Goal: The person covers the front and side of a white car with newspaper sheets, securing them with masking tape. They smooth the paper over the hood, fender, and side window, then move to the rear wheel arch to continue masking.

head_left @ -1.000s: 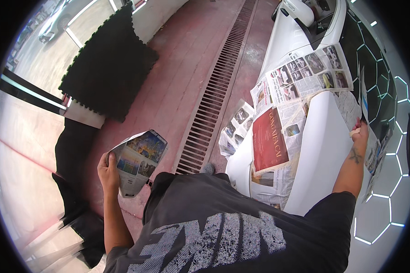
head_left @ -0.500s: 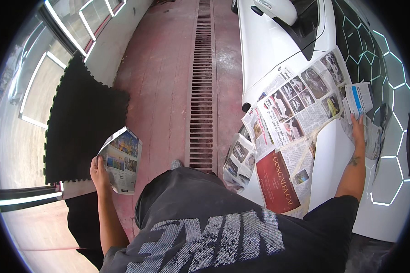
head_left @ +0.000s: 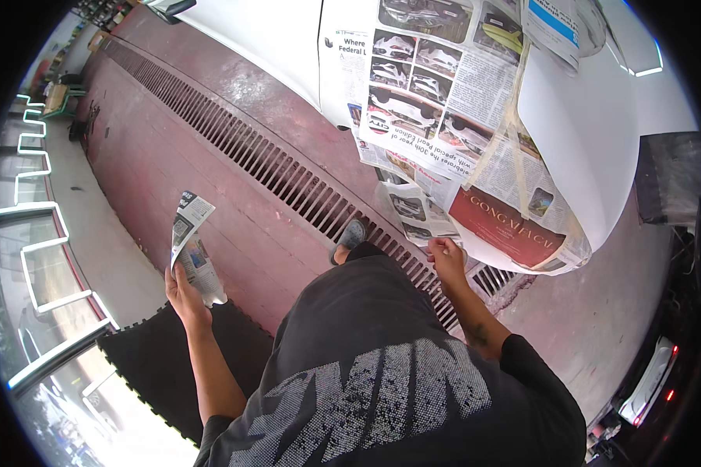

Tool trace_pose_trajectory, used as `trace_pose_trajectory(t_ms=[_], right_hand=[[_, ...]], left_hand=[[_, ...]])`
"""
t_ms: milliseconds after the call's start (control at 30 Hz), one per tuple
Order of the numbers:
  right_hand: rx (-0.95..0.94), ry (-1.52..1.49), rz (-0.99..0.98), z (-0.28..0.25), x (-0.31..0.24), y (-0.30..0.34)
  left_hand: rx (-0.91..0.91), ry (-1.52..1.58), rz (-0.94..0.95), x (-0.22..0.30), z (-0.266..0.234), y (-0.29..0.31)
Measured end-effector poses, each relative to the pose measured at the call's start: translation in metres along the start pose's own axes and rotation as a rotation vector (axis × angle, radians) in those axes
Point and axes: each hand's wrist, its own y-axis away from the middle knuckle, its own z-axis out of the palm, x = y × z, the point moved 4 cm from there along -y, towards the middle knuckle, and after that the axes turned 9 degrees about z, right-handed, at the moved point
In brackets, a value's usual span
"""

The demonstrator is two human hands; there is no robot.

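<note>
In my left hand (head_left: 187, 296), held out over the floor, is a folded newspaper sheet (head_left: 199, 261), its upper part bent over. My right hand (head_left: 446, 261) is beside the lower edge of the newspaper covering (head_left: 483, 86) on the white car (head_left: 576, 132). Its fingers are curled in, and what they hold, if anything, cannot be made out. The covering is several overlapping printed sheets, one with a large red panel (head_left: 494, 224). Strips of tan tape (head_left: 494, 148) run along it. A smaller piece with a blue band (head_left: 554, 22) lies higher on the car.
A slotted floor drain (head_left: 273, 175) runs diagonally across the reddish floor, with my grey shoe (head_left: 352, 233) at its edge. A black interlocking mat (head_left: 160, 362) lies at lower left. Another vehicle with red lights (head_left: 648, 381) stands at lower right.
My view has turned toward the right, along the car's end. My right hand has left the blue-banded paper and come down near the covering's lower edge. My left hand still holds its newspaper sheet.
</note>
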Motion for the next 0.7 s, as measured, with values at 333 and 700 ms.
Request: trace_pose_trajectory(t_ms=[333, 700], right_hand=[[0.474, -0.718, 0.272, 0.091, 0.000, -0.139], [0.922, -0.262, 0.094, 0.104, -0.005, -0.144]], left_hand=[[-0.399, -0.167, -0.004, 0.036, 0.085, -0.123], [-0.691, -0.384, 0.176, 0.048, 0.135, -0.244]])
